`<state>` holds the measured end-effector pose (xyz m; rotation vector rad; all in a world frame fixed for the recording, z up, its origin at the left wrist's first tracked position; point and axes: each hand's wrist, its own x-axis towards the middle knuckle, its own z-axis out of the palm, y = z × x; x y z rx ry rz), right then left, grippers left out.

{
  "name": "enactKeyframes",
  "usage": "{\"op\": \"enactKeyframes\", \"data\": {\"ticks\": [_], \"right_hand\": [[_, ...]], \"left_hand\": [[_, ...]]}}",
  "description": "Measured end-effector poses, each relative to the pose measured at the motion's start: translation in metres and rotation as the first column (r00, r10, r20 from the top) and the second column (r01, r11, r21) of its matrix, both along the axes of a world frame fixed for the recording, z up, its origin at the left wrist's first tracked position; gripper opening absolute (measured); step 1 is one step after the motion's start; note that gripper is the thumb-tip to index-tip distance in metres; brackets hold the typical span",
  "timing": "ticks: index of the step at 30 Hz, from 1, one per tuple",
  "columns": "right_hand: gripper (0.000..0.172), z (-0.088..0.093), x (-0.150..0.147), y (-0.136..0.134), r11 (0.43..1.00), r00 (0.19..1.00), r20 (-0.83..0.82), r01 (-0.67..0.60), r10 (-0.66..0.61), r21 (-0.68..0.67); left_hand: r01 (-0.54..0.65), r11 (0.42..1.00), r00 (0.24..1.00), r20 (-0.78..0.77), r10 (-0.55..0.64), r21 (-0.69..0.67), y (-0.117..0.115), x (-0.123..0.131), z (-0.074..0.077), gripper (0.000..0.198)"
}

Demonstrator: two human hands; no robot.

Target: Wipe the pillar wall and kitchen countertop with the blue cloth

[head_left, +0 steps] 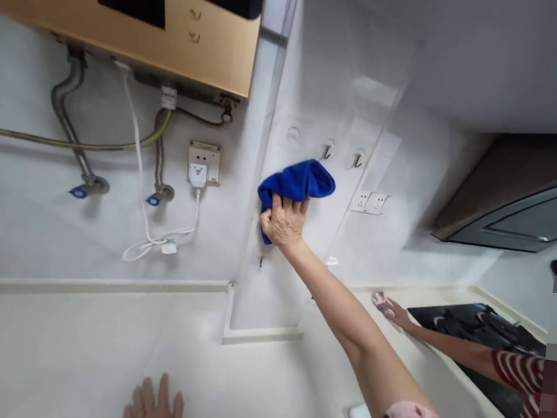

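Right hand [284, 222] clenched on blue microfibre cloth [299, 179], pressed against white tiled wall column [319, 73], far centre. Left hand [153, 413] spread flat on near cream desk [66, 346]. Judged: wiping column; next pass calls for steady pressure, avoiding metal hooks [327, 149].

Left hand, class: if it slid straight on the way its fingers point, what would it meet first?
The left hand lies flat on the countertop, fingers toward the wall. Bare counter lies ahead, so it would probably first meet the raised strip at the wall's foot; depth is unclear.
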<state>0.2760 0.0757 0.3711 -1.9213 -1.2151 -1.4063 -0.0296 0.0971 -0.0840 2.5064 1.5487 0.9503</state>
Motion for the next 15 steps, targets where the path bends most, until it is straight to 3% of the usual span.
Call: {"op": "enactKeyframes", "data": {"ticks": [4,6,8,11,13,15], "right_hand": [[0.045,-0.003,0.013,-0.006,0.952,0.97,0.115,-0.18,0.213,-0.247],[0.045,-0.007,0.021,-0.009,0.86,0.918,0.157,-0.266,0.364,-0.436],[0.046,-0.011,0.029,-0.012,0.732,0.841,0.183,-0.311,0.509,-0.606],[0.048,-0.014,0.043,-0.017,0.599,0.721,0.219,-0.323,0.657,-0.732],[0.046,-0.016,0.058,-0.027,0.588,0.662,0.257,-0.341,0.704,-0.734],[0.042,-0.015,0.08,-0.046,0.622,0.637,0.302,-0.364,0.709,-0.693]], "left_hand": [[-0.023,1.0,0.997,-0.071,0.023,0.003,-0.003,0.003,0.004,0.062],[-0.033,0.999,0.992,-0.119,0.031,-0.016,-0.003,0.003,0.005,0.063],[-0.043,0.999,0.985,-0.169,0.037,-0.031,-0.001,0.002,0.005,0.063],[-0.041,0.998,0.973,-0.231,0.031,-0.039,0.001,-0.003,0.004,0.063],[-0.04,0.999,0.968,-0.247,0.03,-0.036,0.002,-0.005,0.001,0.063],[-0.048,0.998,0.969,-0.244,0.039,-0.032,0.003,-0.006,-0.002,0.062]]}}
